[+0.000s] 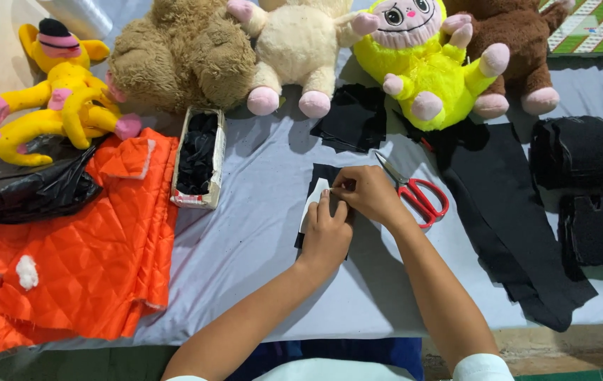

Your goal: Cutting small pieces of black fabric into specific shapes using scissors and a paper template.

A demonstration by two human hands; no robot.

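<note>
Orange quilted fabric (83, 261) at L edge of grey table cover (259, 233), black plastic bag (30, 190) on it. Yellow plush (55, 92) above. Open box (199, 159) of black scraps just R of the quilt.

Ctr: black felt piece (321, 175) w/ white paper pattern (313, 201) on it, long axis running away from the person, far end twd the plush row. Mostly hidden under hands; outline hard to tell.

Left hand (326, 236) flat, pressing felt down, fingers closed tog. Right hand (368, 194) pinching at felt's top edge; what's pinched too small to make out.

Red-handled scissors (414, 190) just R of hand, blades pointing up-left. Black cloth strip (513, 212), stacked black pieces (587, 190) far R, cut off by frame.
</note>
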